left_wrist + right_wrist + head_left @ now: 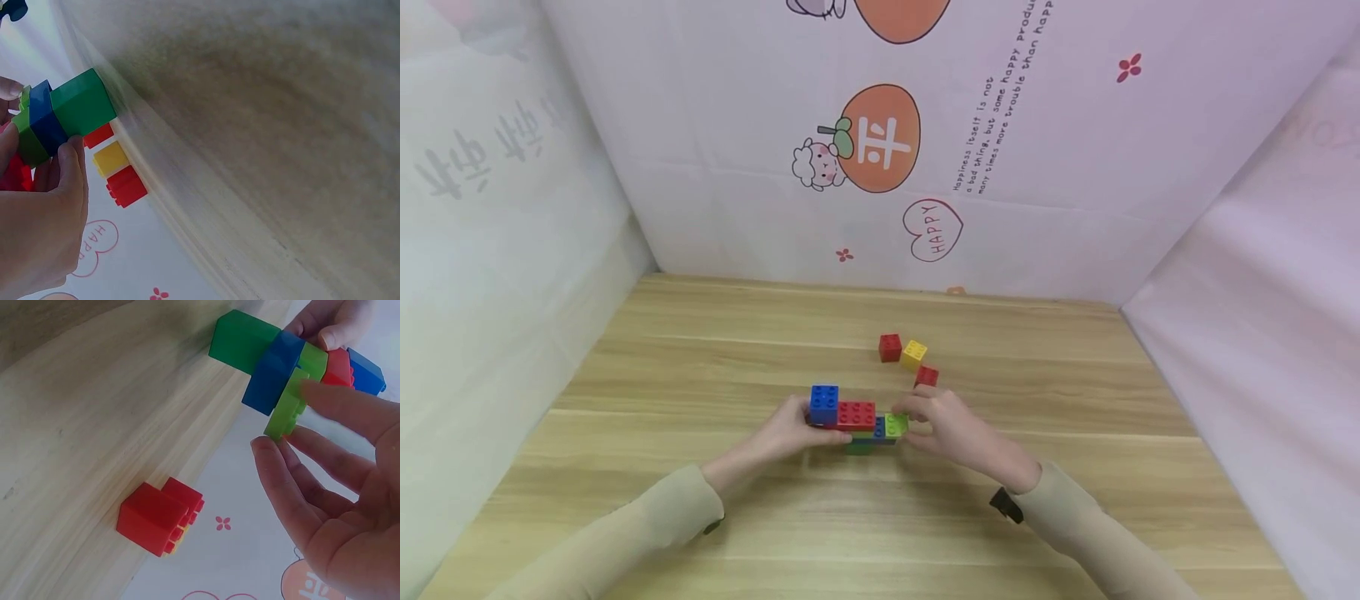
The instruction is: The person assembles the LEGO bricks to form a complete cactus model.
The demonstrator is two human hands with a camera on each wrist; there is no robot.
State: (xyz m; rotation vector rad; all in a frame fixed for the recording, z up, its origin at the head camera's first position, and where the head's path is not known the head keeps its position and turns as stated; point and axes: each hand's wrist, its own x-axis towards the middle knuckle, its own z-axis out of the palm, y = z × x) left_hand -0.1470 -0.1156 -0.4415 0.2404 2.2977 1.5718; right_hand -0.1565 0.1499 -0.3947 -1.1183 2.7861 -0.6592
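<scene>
A stack of toy building bricks stands between the two hands. From its base up it has a green brick [244, 340], a dark blue brick [272, 378], a light green brick [30, 139], a red brick [856, 414] and a blue brick [824, 402] at the left end. The left hand [786, 432] grips the stack, its thumb along the near side and fingers behind. At the right end, the right hand [953, 427] pinches a thin light green brick [287, 403] between thumb and fingers. This thin brick lies against the studded side of the dark blue brick.
Behind the right hand, a red brick [890, 348], a yellow brick [914, 354] and another red brick [927, 376] sit on the wooden tabletop [760, 333]. A printed white cloth [737, 167] hangs along the back and both sides.
</scene>
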